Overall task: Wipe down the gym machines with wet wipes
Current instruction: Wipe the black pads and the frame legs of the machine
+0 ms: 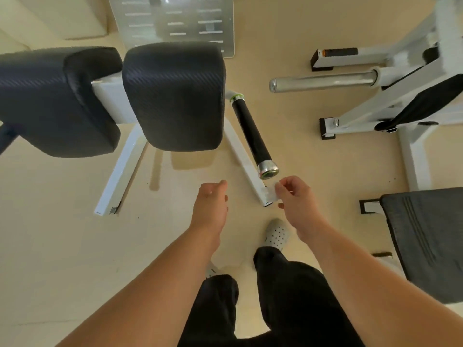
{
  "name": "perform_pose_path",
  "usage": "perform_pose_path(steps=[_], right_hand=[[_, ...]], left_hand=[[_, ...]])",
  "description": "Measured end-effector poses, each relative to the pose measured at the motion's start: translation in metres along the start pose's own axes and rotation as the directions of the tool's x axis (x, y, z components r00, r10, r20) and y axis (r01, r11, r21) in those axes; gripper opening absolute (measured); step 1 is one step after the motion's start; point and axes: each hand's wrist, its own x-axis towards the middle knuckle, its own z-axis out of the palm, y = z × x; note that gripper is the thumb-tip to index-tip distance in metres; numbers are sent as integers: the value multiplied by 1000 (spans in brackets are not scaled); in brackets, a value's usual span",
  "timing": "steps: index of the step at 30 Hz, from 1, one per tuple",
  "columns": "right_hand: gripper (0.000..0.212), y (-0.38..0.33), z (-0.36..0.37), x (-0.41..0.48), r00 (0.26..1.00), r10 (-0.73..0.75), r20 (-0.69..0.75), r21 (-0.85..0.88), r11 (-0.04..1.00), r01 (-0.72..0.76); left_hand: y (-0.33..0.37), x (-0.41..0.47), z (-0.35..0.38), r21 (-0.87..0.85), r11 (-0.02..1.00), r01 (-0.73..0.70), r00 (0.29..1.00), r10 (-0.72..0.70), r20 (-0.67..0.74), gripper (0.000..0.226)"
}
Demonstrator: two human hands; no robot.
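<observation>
The right hand (297,199) pinched a small white wet wipe (271,195) between thumb and fingers, just below the chrome end of the black handle (251,132). The left hand (211,204) hung nearby, fingers loosely curled, holding nothing. Bare floor (62,234) lay open left of the machine's white leg (117,176); a grey pad's edge (390,236) stood close on the right.

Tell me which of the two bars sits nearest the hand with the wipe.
The black-gripped handle, its chrome cap right beside the right hand pinching the wipe; the bare chrome bar lies much farther away.

Handle (251,132) juts ahead (open floor (62,234) at left).
</observation>
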Motion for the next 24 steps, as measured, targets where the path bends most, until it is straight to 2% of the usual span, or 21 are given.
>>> perform_pose_path(steps=[3, 8, 12, 18, 21, 24], right_hand=[[13, 14, 20, -17, 998, 21, 64, 59, 998, -25], [13, 18, 36, -8, 987, 5, 162, 130, 991, -26], [5, 26, 47, -4, 974, 24, 225, 266, 960, -85], [6, 35, 75, 2, 964, 46, 263, 427, 890, -159], [20, 37, 94, 12, 966, 81, 245, 515, 833, -201], [30, 39, 126, 24, 978, 107, 181, 438, 881, -177]], left_hand=[[-5, 2, 0, 122, 991, -46, 986, 26, 162, 19], [-5, 20, 17, 201, 971, -128, 944, 57, 325, 23], [-16, 37, 20, 173, 976, -132, 943, 70, 325, 16], [-24, 78, 1, 130, 980, -149, 961, 112, 254, 6], [-25, 109, -17, 138, 973, -183, 952, 140, 272, 6], [-29, 139, -34, 99, 979, -181, 941, 143, 308, 7]])
